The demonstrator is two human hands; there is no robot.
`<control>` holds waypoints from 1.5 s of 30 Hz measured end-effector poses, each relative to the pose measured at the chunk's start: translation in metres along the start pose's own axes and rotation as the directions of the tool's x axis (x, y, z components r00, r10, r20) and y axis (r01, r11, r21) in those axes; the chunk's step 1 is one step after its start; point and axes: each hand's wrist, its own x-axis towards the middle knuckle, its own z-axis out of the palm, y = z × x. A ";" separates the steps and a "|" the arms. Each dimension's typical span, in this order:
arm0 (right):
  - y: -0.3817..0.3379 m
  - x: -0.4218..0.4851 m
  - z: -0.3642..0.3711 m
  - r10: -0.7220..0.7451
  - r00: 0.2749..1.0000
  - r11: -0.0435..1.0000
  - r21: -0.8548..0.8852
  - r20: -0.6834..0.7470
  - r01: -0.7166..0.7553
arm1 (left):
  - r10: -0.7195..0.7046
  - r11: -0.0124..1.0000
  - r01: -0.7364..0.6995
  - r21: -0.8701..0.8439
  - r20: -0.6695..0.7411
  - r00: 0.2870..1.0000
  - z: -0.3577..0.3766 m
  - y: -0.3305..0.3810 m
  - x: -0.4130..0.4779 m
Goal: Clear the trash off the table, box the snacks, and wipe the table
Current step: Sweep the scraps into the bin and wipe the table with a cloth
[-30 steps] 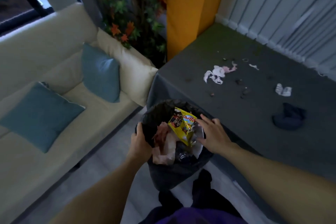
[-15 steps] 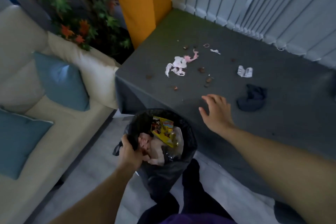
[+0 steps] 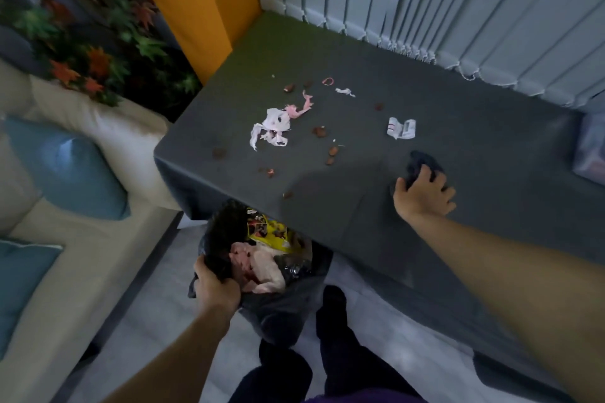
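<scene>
Your left hand (image 3: 214, 288) is clamped on the bin bag (image 3: 278, 307) rim w/ wrappers already in, right hand (image 3: 422, 195) closing on the dark cloth (image 3: 422, 162); torn wrappers (image 3: 271, 129) + crumbs (image 3: 332, 151) remain on table (image 3: 491, 127) at 11 o'clock of it, so wiping's undone.

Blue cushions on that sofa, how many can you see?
2: one blue cushion leans against the sofa back, the other lies nearer at the left edge, cut off. More may lie out of view.
</scene>
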 end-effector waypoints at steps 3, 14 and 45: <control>-0.006 0.000 0.011 -0.215 0.975 0.972 0.088 -0.051 0.219 | 0.002 1.000 -0.002 0.003 -0.031 1.000 0.004 0.015 -0.002; -0.045 0.010 0.025 -0.280 0.958 0.948 0.139 -0.065 0.286 | -0.002 0.998 0.003 0.064 -0.023 1.000 0.006 0.045 0.014; -0.151 -0.051 0.064 -0.817 0.566 0.576 0.214 0.113 0.789 | 0.021 0.999 -0.022 0.040 0.032 0.999 -0.020 0.037 0.045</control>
